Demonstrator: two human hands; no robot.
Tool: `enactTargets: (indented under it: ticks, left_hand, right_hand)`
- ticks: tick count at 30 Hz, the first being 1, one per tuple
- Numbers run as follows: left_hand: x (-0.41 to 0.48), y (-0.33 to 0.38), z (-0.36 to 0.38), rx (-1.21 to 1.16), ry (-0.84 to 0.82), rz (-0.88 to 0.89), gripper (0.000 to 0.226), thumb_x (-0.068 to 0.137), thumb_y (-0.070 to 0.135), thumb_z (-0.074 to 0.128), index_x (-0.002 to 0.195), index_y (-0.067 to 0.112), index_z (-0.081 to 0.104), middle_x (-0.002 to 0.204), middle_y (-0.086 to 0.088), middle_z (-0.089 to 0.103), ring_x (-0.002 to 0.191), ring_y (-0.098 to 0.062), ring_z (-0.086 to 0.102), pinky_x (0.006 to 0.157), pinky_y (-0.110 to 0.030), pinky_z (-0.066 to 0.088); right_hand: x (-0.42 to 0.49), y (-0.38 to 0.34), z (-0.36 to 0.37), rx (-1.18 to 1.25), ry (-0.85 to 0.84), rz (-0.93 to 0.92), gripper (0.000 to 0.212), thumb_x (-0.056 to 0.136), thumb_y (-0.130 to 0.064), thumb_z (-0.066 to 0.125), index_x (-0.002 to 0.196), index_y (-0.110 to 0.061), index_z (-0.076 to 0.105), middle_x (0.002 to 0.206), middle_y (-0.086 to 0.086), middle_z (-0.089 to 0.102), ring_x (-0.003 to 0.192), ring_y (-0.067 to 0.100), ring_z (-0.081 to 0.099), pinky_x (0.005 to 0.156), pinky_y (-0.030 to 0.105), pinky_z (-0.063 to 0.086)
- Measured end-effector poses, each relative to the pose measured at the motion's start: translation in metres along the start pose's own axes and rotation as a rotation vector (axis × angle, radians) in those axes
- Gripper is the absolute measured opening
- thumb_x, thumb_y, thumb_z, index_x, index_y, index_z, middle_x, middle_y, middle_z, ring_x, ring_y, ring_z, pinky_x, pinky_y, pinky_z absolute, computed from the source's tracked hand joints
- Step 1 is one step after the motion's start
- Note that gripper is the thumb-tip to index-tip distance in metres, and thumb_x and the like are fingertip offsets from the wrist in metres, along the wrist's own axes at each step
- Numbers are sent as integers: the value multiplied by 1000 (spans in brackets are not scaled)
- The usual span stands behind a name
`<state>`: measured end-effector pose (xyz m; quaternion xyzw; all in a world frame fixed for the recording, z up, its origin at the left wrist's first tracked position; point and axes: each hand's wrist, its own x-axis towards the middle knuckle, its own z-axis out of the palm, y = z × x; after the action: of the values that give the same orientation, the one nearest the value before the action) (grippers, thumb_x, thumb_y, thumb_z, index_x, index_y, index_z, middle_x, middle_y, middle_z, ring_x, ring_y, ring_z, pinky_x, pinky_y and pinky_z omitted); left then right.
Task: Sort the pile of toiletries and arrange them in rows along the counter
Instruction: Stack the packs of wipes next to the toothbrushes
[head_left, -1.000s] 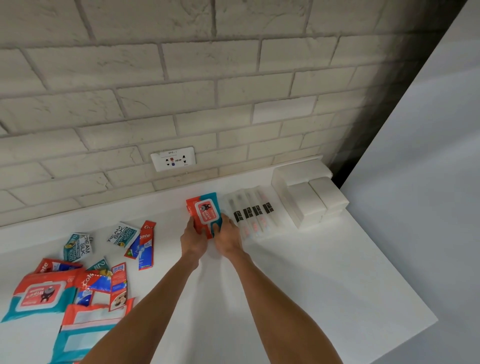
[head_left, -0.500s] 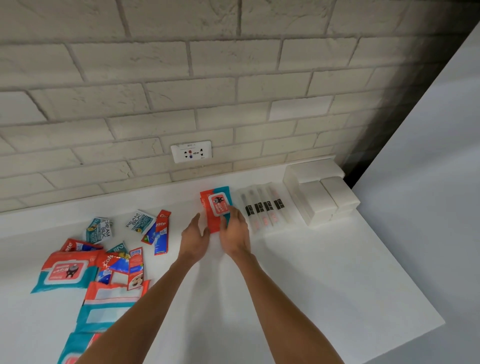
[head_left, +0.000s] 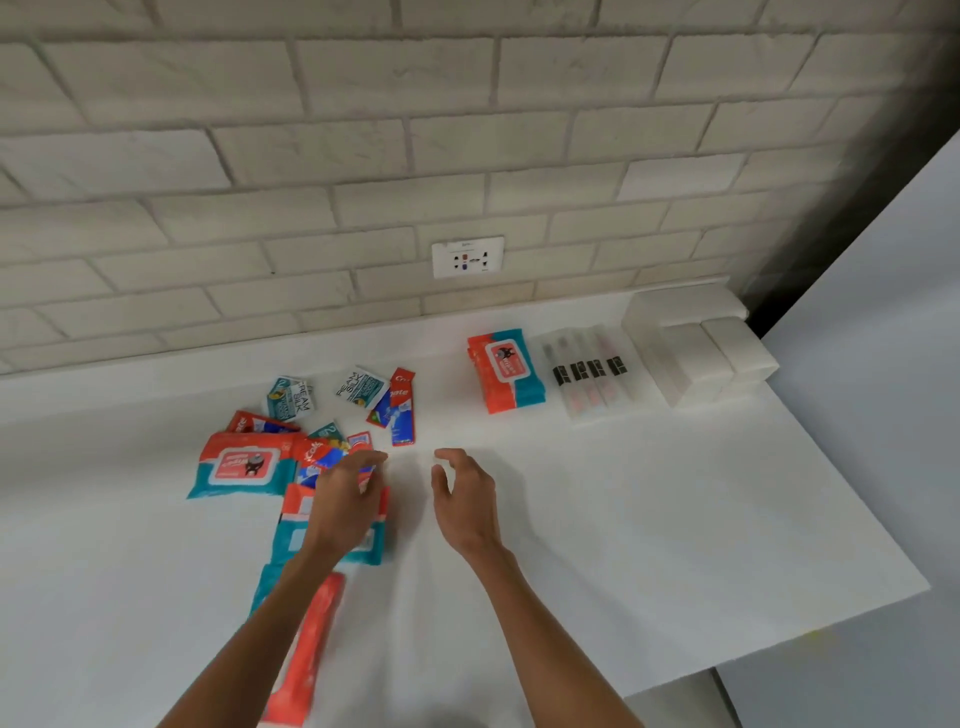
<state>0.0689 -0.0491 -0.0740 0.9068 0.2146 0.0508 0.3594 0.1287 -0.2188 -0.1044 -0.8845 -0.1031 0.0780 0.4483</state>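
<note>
A red and teal wipes pack (head_left: 505, 370) lies flat near the back wall, beside a row of clear-wrapped toothbrushes (head_left: 589, 373) and stacked white boxes (head_left: 696, 358). To the left lies the mixed pile: another wipes pack (head_left: 240, 465), toothpaste sachets (head_left: 402, 408), Cream Silk sachets (head_left: 291, 397) and more wipes packs (head_left: 291, 535) partly under my left arm. My left hand (head_left: 347, 496) hovers over the pile with fingers loosely curled, holding nothing. Over bare counter, my right hand (head_left: 465, 499) is open and empty.
The white counter (head_left: 649, 519) ends at a front edge on the right. A brick wall with a white power outlet (head_left: 467, 256) runs along the back. A red wipes pack (head_left: 306, 660) lies near the front under my left forearm.
Both hands let go of the wipes pack by the toothbrushes and drew back left toward the pile. The view shifted so the pile sits more central.
</note>
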Motion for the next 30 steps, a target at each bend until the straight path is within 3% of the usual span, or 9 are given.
enactTargets:
  ticks: [3, 8, 15, 18, 22, 26, 30]
  left_hand:
    - [-22, -26, -27, 10, 47, -3, 24, 99, 10, 62, 118, 22, 73, 122, 2, 73, 99, -13, 68, 79, -18, 49]
    - [-50, -64, -53, -45, 61, -219, 25, 102, 13, 60, 124, 23, 64, 125, -6, 67, 111, -31, 68, 77, -38, 63]
    - [-57, -77, -62, -173, -25, -454, 41, 105, 17, 55, 145, 14, 46, 136, -12, 62, 120, -33, 65, 90, -48, 60]
    - [-55, -81, -65, -215, -37, -507, 40, 106, 22, 55, 145, 16, 48, 136, -9, 64, 116, -29, 66, 87, -42, 61]
    - [-53, -89, -69, -282, -87, -554, 39, 102, 28, 63, 139, 18, 55, 129, -5, 68, 100, -21, 68, 65, -27, 56]
    - [-50, -94, -71, -268, -139, -518, 16, 100, 26, 66, 115, 20, 68, 113, 0, 72, 96, -23, 70, 85, -42, 63]
    - [-48, -92, -76, -308, -122, -462, 16, 100, 26, 66, 114, 21, 69, 112, 4, 71, 101, -25, 70, 86, -43, 63]
  right_hand:
    - [-27, -12, 19, 36, -51, 36, 27, 108, -24, 61, 135, -23, 64, 135, -3, 69, 120, 14, 67, 103, 31, 57]
    - [-59, -23, 51, 59, -115, 194, 31, 108, -29, 61, 138, -26, 57, 138, -4, 62, 119, 15, 66, 89, 23, 60]
    - [-74, -32, 83, 170, -55, 272, 27, 106, -27, 64, 131, -19, 55, 128, 3, 71, 109, 20, 73, 82, 24, 64]
    - [-77, -38, 95, 205, -20, 290, 29, 104, -27, 69, 129, -20, 57, 126, 2, 72, 108, 22, 74, 75, 16, 60]
    - [-79, -38, 104, 250, -34, 374, 40, 101, -27, 74, 134, -20, 53, 127, 3, 72, 107, 22, 74, 69, 15, 58]
    - [-84, -38, 99, 344, -75, 436, 36, 97, -29, 79, 130, -23, 65, 122, -4, 72, 97, 14, 71, 66, 12, 58]
    - [-90, -41, 86, 462, -139, 423, 22, 94, -28, 81, 113, -37, 73, 113, -10, 76, 99, 18, 75, 82, 23, 64]
